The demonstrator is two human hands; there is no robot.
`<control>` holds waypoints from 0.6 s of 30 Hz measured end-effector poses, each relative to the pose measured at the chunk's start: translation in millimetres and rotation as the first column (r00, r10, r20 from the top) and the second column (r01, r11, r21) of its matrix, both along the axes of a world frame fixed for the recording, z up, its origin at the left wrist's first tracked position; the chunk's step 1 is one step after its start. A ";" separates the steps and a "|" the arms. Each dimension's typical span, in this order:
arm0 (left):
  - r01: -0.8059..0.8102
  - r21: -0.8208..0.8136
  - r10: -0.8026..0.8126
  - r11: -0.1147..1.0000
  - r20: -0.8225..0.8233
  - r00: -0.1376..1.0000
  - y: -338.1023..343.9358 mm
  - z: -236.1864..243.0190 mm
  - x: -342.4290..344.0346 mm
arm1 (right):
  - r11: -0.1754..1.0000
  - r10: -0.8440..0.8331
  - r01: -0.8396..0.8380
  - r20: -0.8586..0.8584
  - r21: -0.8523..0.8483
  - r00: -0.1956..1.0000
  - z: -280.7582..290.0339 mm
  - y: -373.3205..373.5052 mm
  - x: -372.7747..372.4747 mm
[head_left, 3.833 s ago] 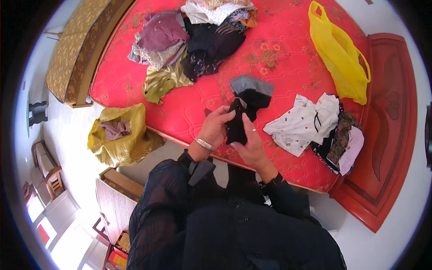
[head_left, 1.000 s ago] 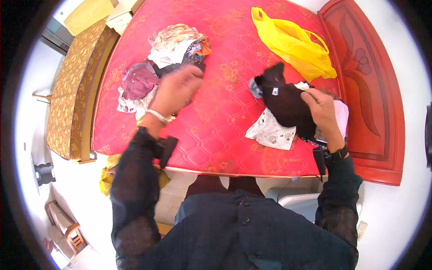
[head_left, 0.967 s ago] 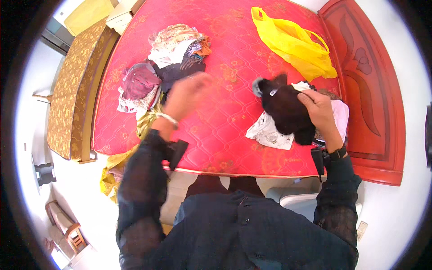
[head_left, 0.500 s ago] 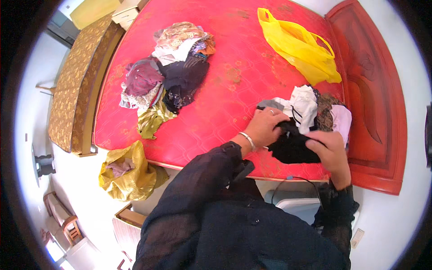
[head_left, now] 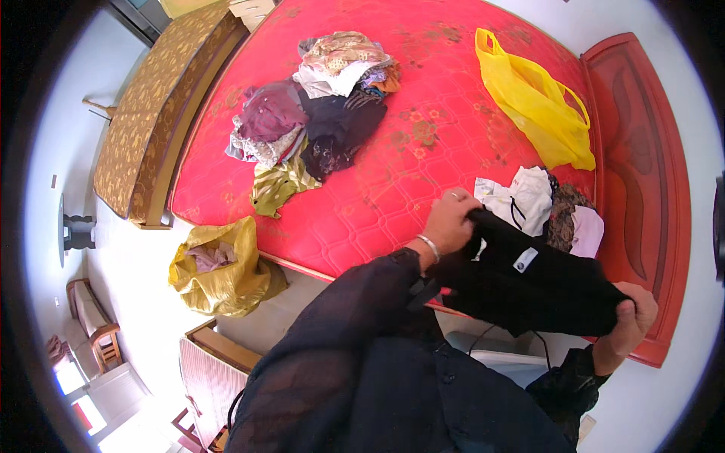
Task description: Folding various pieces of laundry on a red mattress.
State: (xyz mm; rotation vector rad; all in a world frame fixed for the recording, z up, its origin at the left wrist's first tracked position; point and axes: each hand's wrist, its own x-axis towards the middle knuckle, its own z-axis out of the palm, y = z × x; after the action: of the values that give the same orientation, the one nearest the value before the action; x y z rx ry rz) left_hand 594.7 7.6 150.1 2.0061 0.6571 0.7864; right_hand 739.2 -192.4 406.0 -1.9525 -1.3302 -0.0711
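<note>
At the near edge of the red bed (head_left: 423, 136), a black garment (head_left: 529, 283) with a small white label (head_left: 524, 260) hangs stretched between two hands: the left hand (head_left: 451, 223) clenches one end, the right hand (head_left: 628, 321) is closed on the other. Just beyond lies a small pile of white and dark clothes (head_left: 540, 208). Farther off sit a yellow plastic bag (head_left: 536, 102) and a heap of mixed clothes (head_left: 317, 121). A gold sack (head_left: 223, 268) stands on the floor left of the bed.

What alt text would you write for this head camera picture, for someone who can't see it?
A person's left hand and right hand hold a black garment stretched between them over the edge of a red quilted bed. On the bed lie a heap of mixed clothes, a yellow plastic bag and a smaller pile of clothes; a gold bag sits on the floor.
</note>
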 end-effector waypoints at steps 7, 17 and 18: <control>-0.139 -0.405 0.219 0.904 0.156 0.963 42.0 21.1 -53.0 | 0.992 -0.114 0.119 -0.102 0.041 0.988 -18.0 12.4 25.2; 0.031 0.150 -0.009 0.988 -0.143 0.990 116.2 82.8 -77.4 | 0.995 -0.003 0.083 -0.792 0.060 0.610 -70.1 63.9 88.2; 0.031 0.154 -0.008 0.988 -0.145 0.989 124.1 81.4 -79.0 | 0.994 0.000 0.083 -0.793 0.065 0.609 -74.2 67.0 86.1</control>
State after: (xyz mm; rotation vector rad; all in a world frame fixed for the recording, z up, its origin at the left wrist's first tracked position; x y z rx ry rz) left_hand 515.7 131.6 231.5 2.2251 0.6746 0.7045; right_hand 825.4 -125.4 331.8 -1.5984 -0.6477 0.6457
